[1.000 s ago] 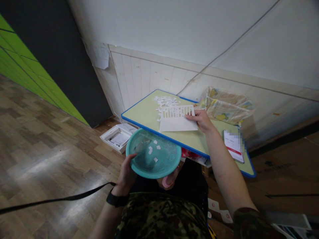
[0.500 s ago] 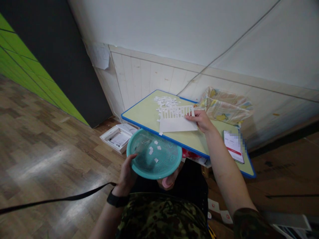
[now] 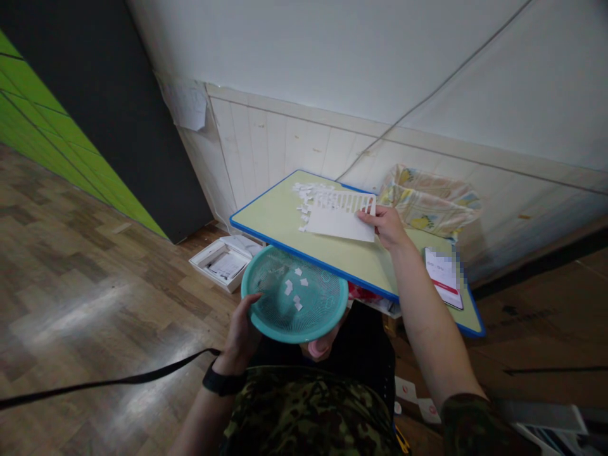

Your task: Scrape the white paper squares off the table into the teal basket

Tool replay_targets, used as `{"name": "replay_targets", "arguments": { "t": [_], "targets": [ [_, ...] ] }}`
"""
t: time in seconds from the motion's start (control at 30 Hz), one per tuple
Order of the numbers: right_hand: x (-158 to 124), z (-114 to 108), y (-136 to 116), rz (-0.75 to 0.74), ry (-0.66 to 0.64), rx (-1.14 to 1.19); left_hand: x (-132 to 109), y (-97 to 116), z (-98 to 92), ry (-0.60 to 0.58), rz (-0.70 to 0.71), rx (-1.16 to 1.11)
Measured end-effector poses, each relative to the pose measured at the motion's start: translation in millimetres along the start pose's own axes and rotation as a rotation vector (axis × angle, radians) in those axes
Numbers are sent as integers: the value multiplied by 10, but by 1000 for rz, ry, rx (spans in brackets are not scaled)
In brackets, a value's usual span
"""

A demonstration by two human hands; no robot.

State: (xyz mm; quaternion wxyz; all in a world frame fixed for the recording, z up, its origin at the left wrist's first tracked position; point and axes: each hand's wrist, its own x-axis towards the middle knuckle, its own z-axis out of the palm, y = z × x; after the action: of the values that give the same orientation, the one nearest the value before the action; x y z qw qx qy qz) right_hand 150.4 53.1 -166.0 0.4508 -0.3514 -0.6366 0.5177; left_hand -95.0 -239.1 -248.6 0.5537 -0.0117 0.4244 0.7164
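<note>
A: Where is the card?
B: A white card (image 3: 339,225), slotted along its far side, is held above the tabletop (image 3: 275,209), pinched at its right edge in the grip of the right hand (image 3: 390,228). Whether the tabletop is touched by it cannot be told.

A: What has just changed?
B: The card has been moved back from the near edge. A loose scrap seen at that edge half a second ago is gone, and five scraps (image 3: 288,288) are now seen in the basket (image 3: 261,275), where four were; one more seems to have been caught.

A: And the basket?
B: It is held just below the edge by the left hand (image 3: 243,329), thumb hooked over the rim, fingers hidden.

A: Farther out?
B: A pile (image 3: 304,190) of scraps is partly covered by the card; a phone (image 3: 441,278) is seen at right.
</note>
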Motion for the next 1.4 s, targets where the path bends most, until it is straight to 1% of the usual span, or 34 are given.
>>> {"name": "replay_targets", "arguments": {
  "t": [0.1, 0.2, 0.3, 0.43, 0.57, 0.67, 0.77, 0.93, 1.03, 1.17, 1.4],
  "targets": [
    [44, 50, 72, -62, 62, -49, 8, 0, -26, -13, -12, -1],
    [52, 65, 93, -99, 65, -134, 19, -9, -38, -12, -12, -15],
    [44, 10, 67, -83, 72, -161, 29, -16, -39, -8, 1, -16],
    [48, -70, 42, -67, 146, -119, 34, -12, -38, 2, 7, -4],
    [56, -90, 47, -37, 97, -127, 32, -12, -39, -10, 8, -2],
    [58, -127, 40, 5, 82, -58, 25, -19, -33, -2, -3, 9],
    [68, -184, 32, 22, 109, -6, 12, -24, -15, -6, -14, 17],
    [93, -219, 46, -4, 145, -77, 14, -30, -1, -10, -21, 15],
    [95, -201, 53, -7, 146, -66, 18, -30, -1, 2, -28, 14],
    [67, -164, 33, -9, 122, -85, 0, -18, 23, 0, -16, 16],
    [-56, -78, -110, 88, -20, -45, -13, -13, 53, -19, -16, 15]
  ]
}}
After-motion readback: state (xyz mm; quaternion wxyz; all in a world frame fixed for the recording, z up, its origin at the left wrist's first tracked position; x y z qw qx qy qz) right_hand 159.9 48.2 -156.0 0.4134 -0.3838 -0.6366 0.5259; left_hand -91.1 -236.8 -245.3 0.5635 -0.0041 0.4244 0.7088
